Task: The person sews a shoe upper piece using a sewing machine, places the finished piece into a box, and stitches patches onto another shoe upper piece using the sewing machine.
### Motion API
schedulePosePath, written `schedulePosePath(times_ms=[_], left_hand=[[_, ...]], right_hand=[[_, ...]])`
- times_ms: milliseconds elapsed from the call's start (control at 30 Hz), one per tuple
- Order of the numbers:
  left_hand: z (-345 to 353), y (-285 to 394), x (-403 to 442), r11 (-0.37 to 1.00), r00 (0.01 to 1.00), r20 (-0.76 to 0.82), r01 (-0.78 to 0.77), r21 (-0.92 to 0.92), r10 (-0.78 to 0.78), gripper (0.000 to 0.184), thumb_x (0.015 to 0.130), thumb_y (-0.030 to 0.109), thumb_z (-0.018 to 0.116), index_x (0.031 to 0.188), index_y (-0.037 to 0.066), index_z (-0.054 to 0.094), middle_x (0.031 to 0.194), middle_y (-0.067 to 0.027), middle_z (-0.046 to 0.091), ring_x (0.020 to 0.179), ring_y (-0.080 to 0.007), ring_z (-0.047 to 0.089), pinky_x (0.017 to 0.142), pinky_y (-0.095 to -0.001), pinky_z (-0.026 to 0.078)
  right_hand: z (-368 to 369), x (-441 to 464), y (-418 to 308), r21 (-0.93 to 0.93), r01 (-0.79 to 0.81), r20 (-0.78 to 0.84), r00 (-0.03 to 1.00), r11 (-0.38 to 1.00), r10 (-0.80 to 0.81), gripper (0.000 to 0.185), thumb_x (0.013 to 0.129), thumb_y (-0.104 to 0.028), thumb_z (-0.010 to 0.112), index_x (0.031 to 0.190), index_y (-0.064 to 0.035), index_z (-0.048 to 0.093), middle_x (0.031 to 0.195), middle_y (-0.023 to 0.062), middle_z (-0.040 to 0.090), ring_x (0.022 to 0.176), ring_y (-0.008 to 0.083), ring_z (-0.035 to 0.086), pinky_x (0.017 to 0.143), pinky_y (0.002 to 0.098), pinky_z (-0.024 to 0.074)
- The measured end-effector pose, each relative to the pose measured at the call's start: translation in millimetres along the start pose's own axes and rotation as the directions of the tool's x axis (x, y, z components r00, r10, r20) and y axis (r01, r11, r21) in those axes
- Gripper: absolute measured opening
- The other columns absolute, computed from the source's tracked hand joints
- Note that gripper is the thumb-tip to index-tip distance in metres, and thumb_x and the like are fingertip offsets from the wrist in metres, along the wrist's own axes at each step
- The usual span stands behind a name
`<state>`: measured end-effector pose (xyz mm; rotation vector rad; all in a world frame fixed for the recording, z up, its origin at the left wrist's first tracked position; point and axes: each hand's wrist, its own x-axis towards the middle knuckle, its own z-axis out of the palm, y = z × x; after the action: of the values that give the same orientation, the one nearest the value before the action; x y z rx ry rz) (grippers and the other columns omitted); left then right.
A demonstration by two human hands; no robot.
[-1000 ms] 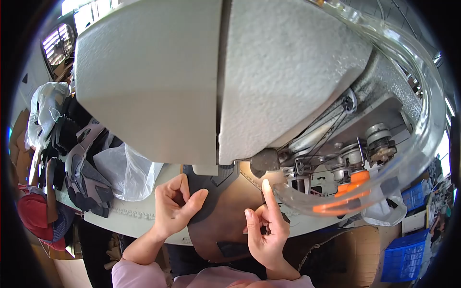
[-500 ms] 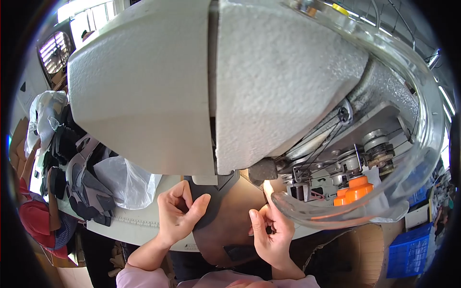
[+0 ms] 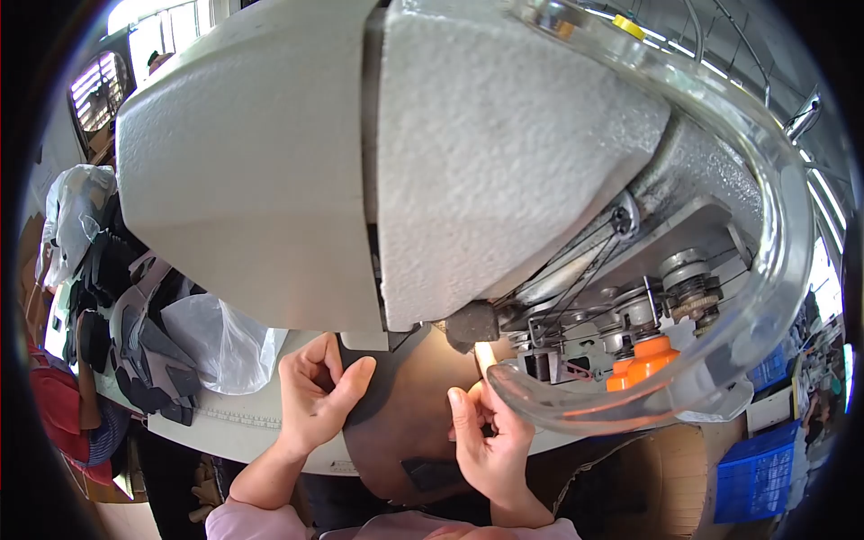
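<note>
A grey sewing machine head (image 3: pixel 504 153) fills the upper middle and hides the needle area. Below it a brown piece (image 3: pixel 405 423) lies over the white table's front edge, with a dark grey piece (image 3: pixel 382 373) on its left part. My left hand (image 3: pixel 319 391) rests at the dark piece's left edge, thumb and curled fingers closed; whether they pinch that edge is hidden. At the brown piece's right side is my right hand (image 3: pixel 490 432), its index finger stretched up under the machine, thumb raised and the other fingers curled, with a small dark thing partly hidden among them.
Dark cut pieces (image 3: pixel 153 351) and a clear plastic bag (image 3: pixel 225 346) lie on the table (image 3: pixel 243 414) at the left. A co-worker in red (image 3: pixel 58 405) is at the far left. Orange caps (image 3: pixel 643 360), a clear tube (image 3: pixel 783 270) and blue crates (image 3: pixel 756 472) are at the right.
The view has shifted, so the machine appears further left and slightly lower. Less of the dark grey piece shows beneath the machine. Both hands keep nearly the same pose.
</note>
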<state>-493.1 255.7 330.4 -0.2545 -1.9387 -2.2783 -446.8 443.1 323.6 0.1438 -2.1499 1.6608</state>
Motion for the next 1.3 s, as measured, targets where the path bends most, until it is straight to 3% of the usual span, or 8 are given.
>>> schedulePosePath(times_ms=[33, 433, 833, 967, 1133, 1233, 1267, 1300], left_hand=[[-1.1, -0.7, 0.9, 1.0, 1.0, 0.008, 0.004, 0.007, -0.004, 0.038, 0.085, 0.004, 0.068, 0.063, 0.009, 0.038, 0.058, 0.0061, 0.046, 0.054, 0.0013, 0.037, 0.047, -0.0175, 0.026], [3.8, 1.2, 3.2, 1.0, 1.0, -0.031, -0.004, 0.02, 0.004, 0.037, 0.086, 0.004, 0.068, 0.063, 0.009, 0.039, 0.059, 0.0062, 0.046, 0.055, 0.0011, 0.037, 0.047, -0.0178, 0.026], [2.4, -4.8, 4.3, 0.999, 0.998, -0.063, -0.014, 0.04, 0.017, 0.04, 0.086, 0.008, 0.069, 0.062, 0.01, 0.037, 0.058, 0.0072, 0.044, 0.053, 0.0017, 0.035, 0.045, -0.0182, 0.023], [15.0, 2.5, -3.2, 0.991, 0.99, -0.116, -0.06, 0.12, 0.074, 0.04, 0.087, 0.008, 0.069, 0.062, 0.01, 0.037, 0.058, 0.0074, 0.044, 0.053, 0.0019, 0.035, 0.046, -0.018, 0.024], [16.9, -0.9, -6.2, 0.989, 0.984, -0.147, -0.08, 0.127, 0.098, 0.038, 0.087, 0.007, 0.068, 0.063, 0.009, 0.038, 0.058, 0.007, 0.045, 0.054, 0.0015, 0.036, 0.047, -0.0176, 0.025], [16.9, -8.7, -4.4, 0.988, 0.981, -0.151, -0.1, 0.119, 0.118, 0.038, 0.088, 0.008, 0.068, 0.064, 0.01, 0.039, 0.059, 0.0063, 0.047, 0.054, 0.0013, 0.036, 0.047, -0.0175, 0.025], [19.1, -8.6, -2.9, 0.992, 0.979, -0.172, -0.097, 0.084, 0.11, 0.038, 0.088, 0.008, 0.068, 0.064, 0.01, 0.039, 0.06, 0.0062, 0.047, 0.053, 0.0012, 0.036, 0.047, -0.0175, 0.025], [22.2, -8.1, -3.8, 0.992, 0.975, -0.196, -0.096, 0.076, 0.109, 0.037, 0.089, 0.008, 0.067, 0.064, 0.01, 0.04, 0.06, 0.0061, 0.047, 0.054, 0.0011, 0.037, 0.047, -0.0174, 0.026]], right_hand=[[-1.2, -1.7, -2.0, -0.026, -0.014, 0.026, 1.0, 1.0, 0.015, 0.017, 0.092, -0.004, 0.063, 0.078, 0.0014, 0.054, 0.063, -0.0004, 0.05, 0.049, 0.0029, 0.049, 0.045, 0.0173, 0.0375], [-3.2, 12.4, -3.1, 0.063, -0.051, 0.04, 0.998, 0.997, 0.049, 0.022, 0.092, -0.004, 0.063, 0.073, -0.002, 0.052, 0.063, -0.0022, 0.048, 0.049, 0.0012, 0.047, 0.044, 0.0169, 0.0331], [-5.8, 15.1, 0.2, 0.011, -0.038, 0.069, 0.997, 0.999, 0.037, 0.021, 0.092, -0.005, 0.062, 0.073, -0.002, 0.052, 0.062, -0.0017, 0.05, 0.05, 0.0027, 0.05, 0.045, 0.0177, 0.0384], [-13.6, 21.8, -5.6, 0.063, -0.15, 0.082, 0.986, 0.987, 0.144, 0.021, 0.092, -0.01, 0.065, 0.076, -0.0011, 0.055, 0.061, -0.0024, 0.05, 0.05, 0.0035, 0.051, 0.046, 0.0192, 0.0415], [-17.4, 24.8, -5.2, -0.001, -0.114, 0.121, 0.986, 0.993, 0.113, 0.021, 0.092, -0.011, 0.064, 0.077, 0.0014, 0.057, 0.062, 0.0006, 0.052, 0.05, 0.0061, 0.051, 0.046, 0.0221, 0.0406], [-14.8, 22.4, 11.7, -0.104, 0.015, 0.116, 0.993, 0.994, -0.003, 0.019, 0.093, -0.01, 0.062, 0.08, 0.0029, 0.059, 0.064, 0.0033, 0.054, 0.05, 0.0075, 0.052, 0.046, 0.0237, 0.0411], [-14.9, 20.9, 15.1, -0.155, 0.046, 0.119, 0.992, 0.987, -0.027, 0.011, 0.093, -0.007, 0.06, 0.091, 0.0026, 0.065, 0.073, 0.0069, 0.062, 0.052, 0.0099, 0.055, 0.049, 0.0253, 0.0445], [-17.2, 21.0, 20.2, -0.176, 0.071, 0.148, 0.988, 0.982, -0.045, 0.01, 0.089, -0.005, 0.063, 0.095, 0.0029, 0.063, 0.073, 0.006, 0.059, 0.053, 0.0099, 0.054, 0.049, 0.0252, 0.0437]])
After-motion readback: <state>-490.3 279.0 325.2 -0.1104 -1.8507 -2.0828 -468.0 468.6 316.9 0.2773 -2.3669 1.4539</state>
